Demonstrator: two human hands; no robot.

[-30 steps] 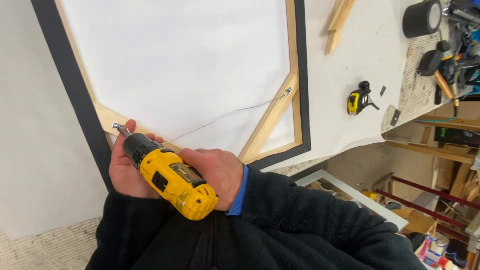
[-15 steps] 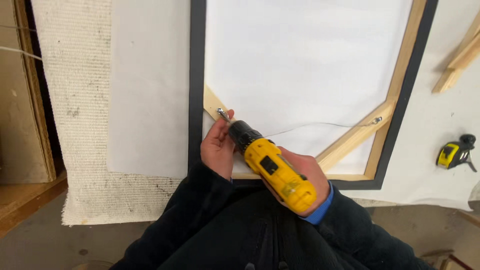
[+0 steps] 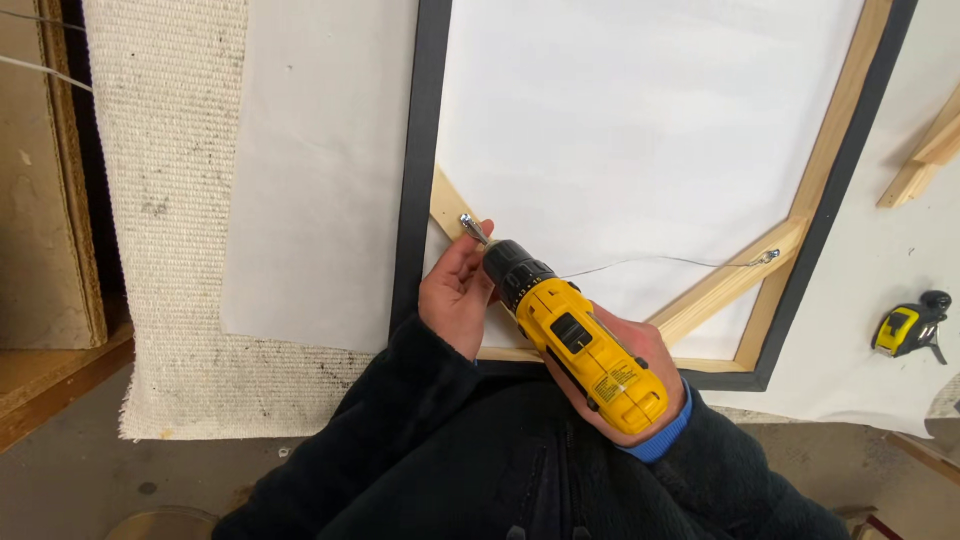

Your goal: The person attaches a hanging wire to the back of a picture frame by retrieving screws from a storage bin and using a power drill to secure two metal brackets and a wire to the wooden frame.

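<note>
A canvas lies face down in a black frame (image 3: 418, 150) with pale wooden stretcher bars and diagonal corner braces. My right hand (image 3: 640, 365) grips a yellow and black cordless drill (image 3: 575, 335), whose bit tip rests on the left corner brace (image 3: 448, 205). My left hand (image 3: 455, 295) sits beside the drill's chuck, fingers by the bit. A thin hanging wire (image 3: 660, 261) runs from near the drill to a small metal eye (image 3: 768, 256) on the right brace.
White paper (image 3: 310, 200) covers a woven beige mat (image 3: 170, 200) under the frame. A yellow tape measure (image 3: 905, 325) lies at the right. Wooden strips (image 3: 925, 155) lie at the far right. A brown board (image 3: 40, 200) stands at the left edge.
The view has swung from the frame's right side to its lower left corner. The drill and both hands now sit at the left brace, with the bit pressed to the wood.
</note>
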